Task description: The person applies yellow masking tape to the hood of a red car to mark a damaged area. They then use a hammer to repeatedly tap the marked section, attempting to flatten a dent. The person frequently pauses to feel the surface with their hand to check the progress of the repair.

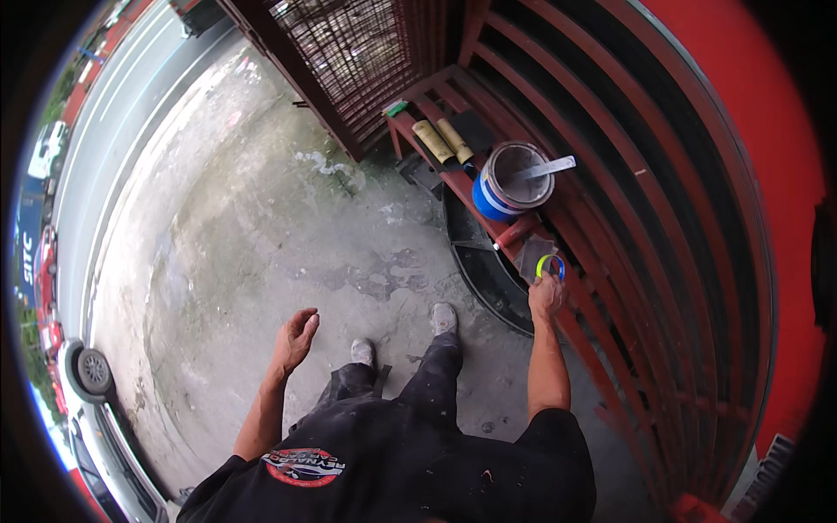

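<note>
My left hand (298, 336) hangs over the concrete with loosely curled fingers, holding nothing. My right hand (545, 296) grips a yellow-and-blue ring, apparently a tape roll (550, 260), at the edge of a red-brown slatted metal rack (586, 305). A dark grey sheet (529, 254) lies beside that ring. Just beyond are a small red cylinder (520, 228) and a blue-and-white bucket (497, 199) with a pale flat stick (556, 164) across its mouth. Two tan cylinders (430, 139), dark sheets and a small green-and-white item (396, 108) lie farther along the rack.
A round black segmented object (471, 270) sits under the rack. A metal grille gate (336, 44) stands ahead, and a red wall (776, 157) is at the right. Concrete ground (261, 235) runs left to a road with a parked silver car (94, 427) and other vehicles.
</note>
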`<state>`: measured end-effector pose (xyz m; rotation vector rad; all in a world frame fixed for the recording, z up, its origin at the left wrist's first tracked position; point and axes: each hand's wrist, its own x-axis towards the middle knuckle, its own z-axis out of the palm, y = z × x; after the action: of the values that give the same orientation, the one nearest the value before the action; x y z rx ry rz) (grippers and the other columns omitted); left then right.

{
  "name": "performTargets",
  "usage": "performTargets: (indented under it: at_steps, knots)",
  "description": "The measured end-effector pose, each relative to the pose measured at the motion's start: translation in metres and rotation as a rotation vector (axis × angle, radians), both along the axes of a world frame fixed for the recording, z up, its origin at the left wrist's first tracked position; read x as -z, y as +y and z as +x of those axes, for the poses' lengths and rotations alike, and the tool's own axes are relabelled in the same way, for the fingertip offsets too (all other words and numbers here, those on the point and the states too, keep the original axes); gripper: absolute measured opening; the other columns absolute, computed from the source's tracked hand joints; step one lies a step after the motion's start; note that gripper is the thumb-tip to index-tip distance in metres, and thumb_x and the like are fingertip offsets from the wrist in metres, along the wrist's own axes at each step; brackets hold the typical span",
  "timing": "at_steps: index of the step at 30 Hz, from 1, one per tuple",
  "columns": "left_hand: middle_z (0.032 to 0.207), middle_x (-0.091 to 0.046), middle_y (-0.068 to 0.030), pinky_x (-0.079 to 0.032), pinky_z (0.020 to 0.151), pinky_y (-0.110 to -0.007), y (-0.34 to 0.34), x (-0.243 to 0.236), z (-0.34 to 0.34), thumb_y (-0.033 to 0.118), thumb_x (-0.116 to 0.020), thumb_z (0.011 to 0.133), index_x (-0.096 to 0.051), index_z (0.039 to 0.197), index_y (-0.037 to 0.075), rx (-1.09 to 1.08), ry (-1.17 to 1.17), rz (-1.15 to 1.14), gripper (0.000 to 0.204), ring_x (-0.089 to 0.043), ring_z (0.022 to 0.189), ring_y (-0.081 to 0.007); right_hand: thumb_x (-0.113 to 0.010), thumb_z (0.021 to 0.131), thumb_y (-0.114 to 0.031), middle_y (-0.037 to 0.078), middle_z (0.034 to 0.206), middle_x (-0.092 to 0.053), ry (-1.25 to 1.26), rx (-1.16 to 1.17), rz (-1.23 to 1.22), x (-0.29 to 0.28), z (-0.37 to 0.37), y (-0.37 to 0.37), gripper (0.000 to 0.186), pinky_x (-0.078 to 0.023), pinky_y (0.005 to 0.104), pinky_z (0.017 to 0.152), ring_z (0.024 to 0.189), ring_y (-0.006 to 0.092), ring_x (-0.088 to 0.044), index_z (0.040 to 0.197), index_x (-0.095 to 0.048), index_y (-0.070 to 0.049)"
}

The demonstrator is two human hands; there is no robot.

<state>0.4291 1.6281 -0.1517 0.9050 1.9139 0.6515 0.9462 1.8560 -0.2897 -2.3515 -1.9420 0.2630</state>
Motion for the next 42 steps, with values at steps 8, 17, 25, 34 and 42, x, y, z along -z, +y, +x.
performTargets:
  at_steps: [8, 17, 25, 34, 42]
  knots:
    - [0.114, -0.073, -0.0235, -0.053, 0.098, -0.044, -0.284, 0.042, 0.009, 0.052, -0.064, 0.090, -0.076, 0.115, 0.004, -0.284, 0.142, -0.873, 0.055, -0.069, 0.111, -0.0375, -0.067, 0.092, -0.027, 0.023, 0.128, -0.067, -0.068, -0.166, -0.408, 0.024, -0.003, 0.043, 0.048, -0.051, 0.0539, 0.098, 0.114, 0.0432, -0.065, 0.131, -0.061, 0.001]
    - [0.112, -0.074, -0.0208, -0.054, 0.095, -0.044, -0.333, 0.018, 0.062, 0.052, -0.065, 0.091, -0.072, 0.118, 0.004, -0.663, -0.010, -0.310, 0.056, -0.070, 0.109, -0.0368, -0.074, 0.084, -0.032, 0.026, 0.115, -0.072, -0.189, -0.662, -0.616, -0.022, -0.122, -0.047, 0.045, -0.052, 0.0483, 0.099, 0.110, 0.0436, -0.067, 0.115, -0.073, 0.000]
    - [0.122, -0.070, -0.0248, -0.051, 0.098, -0.050, -0.513, -0.021, 0.028, 0.049, -0.064, 0.094, -0.062, 0.131, 0.001, -0.761, 0.077, -0.139, 0.060, -0.066, 0.116, -0.0412, -0.070, 0.092, -0.032, 0.015, 0.102, -0.073, 0.106, -1.352, -0.938, -0.080, -0.512, -0.330, 0.047, -0.057, 0.0383, 0.075, 0.089, 0.0265, -0.072, 0.123, -0.066, 0.003]
    - [0.121, -0.068, -0.0269, -0.049, 0.101, -0.051, -0.790, -0.057, -0.063, 0.047, -0.062, 0.096, -0.059, 0.134, 0.001, -1.392, 0.222, -0.276, 0.059, -0.063, 0.118, -0.0437, -0.067, 0.095, -0.033, 0.012, 0.097, -0.068, -0.145, -1.520, -1.130, -0.082, -0.817, -0.564, 0.052, -0.056, 0.0342, 0.062, 0.078, 0.0226, -0.069, 0.128, -0.060, 0.006]
    - [0.116, -0.071, -0.0232, -0.052, 0.096, -0.052, -0.931, 0.048, -0.248, 0.047, -0.066, 0.092, -0.066, 0.122, 0.005, -1.313, 0.054, -0.327, 0.052, -0.066, 0.114, -0.0417, -0.067, 0.084, -0.038, 0.022, 0.092, -0.076, -0.615, -2.118, -0.600, -0.007, -1.133, -0.764, 0.046, -0.056, 0.0442, 0.083, 0.090, 0.0331, -0.075, 0.101, -0.076, 0.003]
